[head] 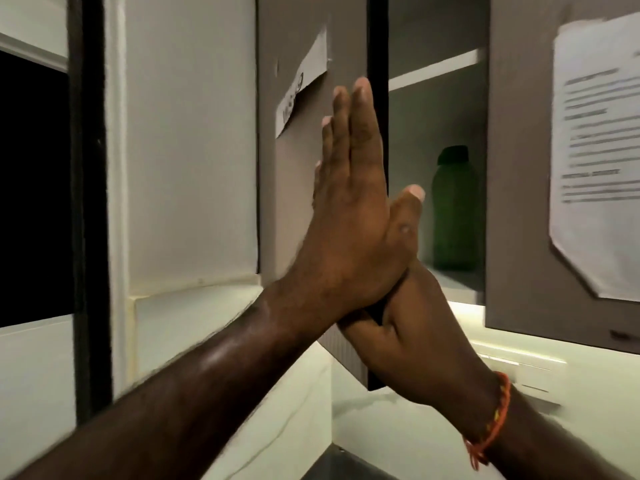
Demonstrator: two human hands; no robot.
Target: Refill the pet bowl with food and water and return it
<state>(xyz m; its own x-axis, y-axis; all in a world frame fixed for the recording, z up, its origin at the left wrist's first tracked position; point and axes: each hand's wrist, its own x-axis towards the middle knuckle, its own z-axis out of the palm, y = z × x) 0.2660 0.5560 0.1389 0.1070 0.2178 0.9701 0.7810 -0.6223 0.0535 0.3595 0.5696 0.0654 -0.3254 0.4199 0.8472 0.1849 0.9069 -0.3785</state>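
Straight left-hand fingers (341,133) lie flat on a grey cabinet door (298,209), while the right hand (398,327) grips its lower edge. Beyond the door a green bottle (453,209) stands on the shelf; no pet bowl is visible. A hasty push could pinch the right fingers.

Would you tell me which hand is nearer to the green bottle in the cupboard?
Right. The right hand grips the open cabinet door's lower edge, its thumb just left of the green bottle. The left hand lies flat on the door's face, farther left.
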